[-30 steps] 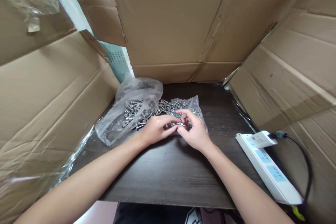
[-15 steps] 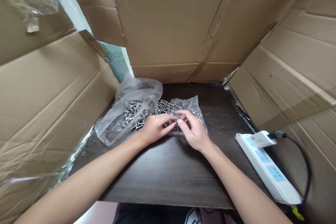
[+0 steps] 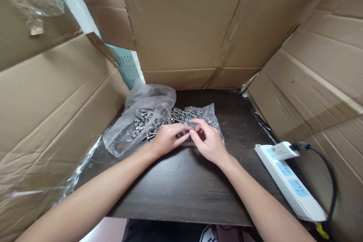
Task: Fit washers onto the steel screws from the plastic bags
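My left hand (image 3: 171, 137) and my right hand (image 3: 208, 140) meet fingertip to fingertip above the front of a clear plastic bag (image 3: 210, 110). Both are closed in a pinch around something small that their own fingers hide. Metal bolts (image 3: 178, 114) lie loose on that bag behind my hands, with washers (image 3: 214, 124) at its right side. To the left, a larger crumpled plastic bag (image 3: 124, 136) holds a heap of more bolts (image 3: 143, 118), several of them close to my left wrist.
A dark wooden table (image 3: 176, 193) carries everything. At the right lies a white power strip (image 3: 292, 185) with a plugged-in adapter (image 3: 282, 150) and a black cable (image 3: 330, 170). Cardboard walls (image 3: 181, 22) enclose the back and both sides.
My right thumb and fingertips have shifted slightly to the left against the left fingers. Bags, bolts and washers stay where they were.
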A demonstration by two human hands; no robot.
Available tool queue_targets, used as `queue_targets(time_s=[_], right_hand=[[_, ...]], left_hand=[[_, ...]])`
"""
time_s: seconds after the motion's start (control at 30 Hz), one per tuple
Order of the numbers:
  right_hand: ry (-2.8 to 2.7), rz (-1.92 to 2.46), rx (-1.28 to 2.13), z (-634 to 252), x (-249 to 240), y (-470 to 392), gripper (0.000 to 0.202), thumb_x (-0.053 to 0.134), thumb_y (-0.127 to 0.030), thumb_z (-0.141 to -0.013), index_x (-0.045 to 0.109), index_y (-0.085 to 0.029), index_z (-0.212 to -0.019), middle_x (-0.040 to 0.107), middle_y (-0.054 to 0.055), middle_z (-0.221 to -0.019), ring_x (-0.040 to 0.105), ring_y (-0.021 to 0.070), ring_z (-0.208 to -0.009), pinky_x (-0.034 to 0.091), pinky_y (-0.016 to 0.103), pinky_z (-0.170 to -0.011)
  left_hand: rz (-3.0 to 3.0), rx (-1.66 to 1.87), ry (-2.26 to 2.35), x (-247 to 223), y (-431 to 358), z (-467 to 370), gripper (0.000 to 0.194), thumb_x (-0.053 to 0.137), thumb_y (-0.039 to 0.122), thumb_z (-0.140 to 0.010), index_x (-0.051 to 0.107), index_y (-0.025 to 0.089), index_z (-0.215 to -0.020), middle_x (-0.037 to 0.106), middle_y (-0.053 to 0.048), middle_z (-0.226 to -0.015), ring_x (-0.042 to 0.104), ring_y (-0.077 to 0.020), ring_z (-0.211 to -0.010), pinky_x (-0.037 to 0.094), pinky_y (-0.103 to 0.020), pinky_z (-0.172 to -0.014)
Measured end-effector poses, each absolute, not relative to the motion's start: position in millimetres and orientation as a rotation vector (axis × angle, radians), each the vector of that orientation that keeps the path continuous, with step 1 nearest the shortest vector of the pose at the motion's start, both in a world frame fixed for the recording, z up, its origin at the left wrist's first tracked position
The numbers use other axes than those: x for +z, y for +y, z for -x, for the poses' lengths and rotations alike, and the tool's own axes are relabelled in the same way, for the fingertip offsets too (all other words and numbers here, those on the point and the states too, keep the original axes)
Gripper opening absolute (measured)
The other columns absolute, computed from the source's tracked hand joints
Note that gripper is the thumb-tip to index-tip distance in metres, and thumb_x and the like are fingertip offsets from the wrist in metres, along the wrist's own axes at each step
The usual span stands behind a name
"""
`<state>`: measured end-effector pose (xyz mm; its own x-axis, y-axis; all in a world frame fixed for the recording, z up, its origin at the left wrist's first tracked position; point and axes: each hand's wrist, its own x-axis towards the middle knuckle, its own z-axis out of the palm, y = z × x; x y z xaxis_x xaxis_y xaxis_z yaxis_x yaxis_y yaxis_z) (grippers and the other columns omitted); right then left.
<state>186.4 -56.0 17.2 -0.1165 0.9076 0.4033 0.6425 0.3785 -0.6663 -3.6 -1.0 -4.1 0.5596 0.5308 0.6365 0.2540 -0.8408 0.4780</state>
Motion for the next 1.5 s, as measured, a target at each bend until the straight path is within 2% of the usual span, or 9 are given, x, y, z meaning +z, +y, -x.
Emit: queue_targets(time_s=[0.1, 0.27, 0.43, 0.63, 0.73, 1.13, 1.3, 1.5], right_hand=[[-1.846, 1.376, 0.455, -186.9, 18.0, -56.8, 0.026, 0.05, -0.033, -0.1, 0.064, -0.021, -0.118, 0.064, -0.002, -0.071, 0.058, 0.0146, -0.057, 0.046, 0.027, -0.059], [-1.854, 1.34, 0.363, -185.8, 17.9, -57.3, 0.039, 0.063, -0.029, -0.088, 0.061, -0.022, -0.126, 0.067, 0.002, -0.093, 0.059, 0.0145, -0.064, 0.051, 0.028, -0.065], [-1.841, 1.393, 0.476, -186.2, 17.8, -56.5, 0.028, 0.049, -0.032, -0.1, 0.062, -0.022, -0.122, 0.064, -0.002, -0.072, 0.058, 0.0147, -0.057, 0.046, 0.028, -0.06], [-1.842, 1.317, 0.418, -186.8, 17.0, -56.2, 0.04, 0.062, -0.026, -0.089, 0.057, -0.022, -0.128, 0.066, 0.003, -0.095, 0.06, 0.0143, -0.064, 0.052, 0.029, -0.064], [-1.849, 1.299, 0.453, -185.6, 16.1, -56.4, 0.037, 0.058, -0.024, -0.091, 0.057, -0.022, -0.128, 0.066, 0.001, -0.091, 0.06, 0.0137, -0.062, 0.051, 0.028, -0.063], [-1.852, 1.321, 0.469, -185.0, 14.4, -55.4, 0.025, 0.055, -0.033, -0.099, 0.062, -0.021, -0.12, 0.062, -0.003, -0.072, 0.059, 0.0139, -0.059, 0.048, 0.027, -0.061], [-1.842, 1.283, 0.439, -185.5, 16.1, -56.7, 0.033, 0.059, -0.025, -0.091, 0.061, -0.021, -0.124, 0.066, 0.002, -0.089, 0.06, 0.0145, -0.065, 0.052, 0.028, -0.064], [-1.866, 1.274, 0.436, -184.9, 16.7, -56.6, 0.03, 0.055, -0.022, -0.092, 0.06, -0.021, -0.122, 0.066, 0.002, -0.089, 0.06, 0.0146, -0.066, 0.051, 0.028, -0.063]], left_hand=[[-2.471, 1.173, 0.657, -4.1, -1.2, 3.7, 0.021, 0.059, 0.029, -0.102, 0.074, 0.016, -0.107, 0.079, -0.005, -0.091, 0.073, -0.0124, -0.071, 0.057, -0.02, -0.068], [-2.446, 1.178, 0.634, -4.3, -0.6, 4.6, 0.02, 0.062, 0.029, -0.101, 0.074, 0.015, -0.109, 0.08, -0.006, -0.097, 0.074, -0.0127, -0.074, 0.057, -0.02, -0.068], [-2.457, 1.201, 0.64, -5.0, -0.8, 3.9, 0.017, 0.063, 0.026, -0.1, 0.075, 0.014, -0.105, 0.079, -0.005, -0.09, 0.071, -0.0117, -0.068, 0.055, -0.019, -0.063], [-2.443, 1.184, 0.64, -5.2, -1.0, 3.9, 0.017, 0.066, 0.026, -0.098, 0.075, 0.015, -0.107, 0.08, -0.005, -0.093, 0.072, -0.0115, -0.068, 0.055, -0.019, -0.063], [-2.447, 1.192, 0.642, -5.0, -1.0, 4.1, 0.016, 0.065, 0.025, -0.098, 0.075, 0.016, -0.107, 0.08, -0.005, -0.092, 0.072, -0.0114, -0.067, 0.055, -0.019, -0.064], [-2.445, 1.188, 0.648, -2.7, -3.1, 2.6, 0.014, 0.062, 0.021, -0.096, 0.073, 0.017, -0.103, 0.078, -0.004, -0.092, 0.07, -0.0108, -0.066, 0.055, -0.02, -0.064], [-2.434, 1.207, 0.64, -2.3, -2.9, 2.4, 0.013, 0.065, 0.022, -0.095, 0.074, 0.017, -0.104, 0.078, -0.003, -0.091, 0.07, -0.0103, -0.065, 0.055, -0.02, -0.064], [-2.442, 1.227, 0.658, -3.9, -1.3, 3.1, 0.015, 0.064, 0.022, -0.096, 0.075, 0.017, -0.106, 0.079, -0.003, -0.09, 0.071, -0.0109, -0.066, 0.055, -0.02, -0.065]])
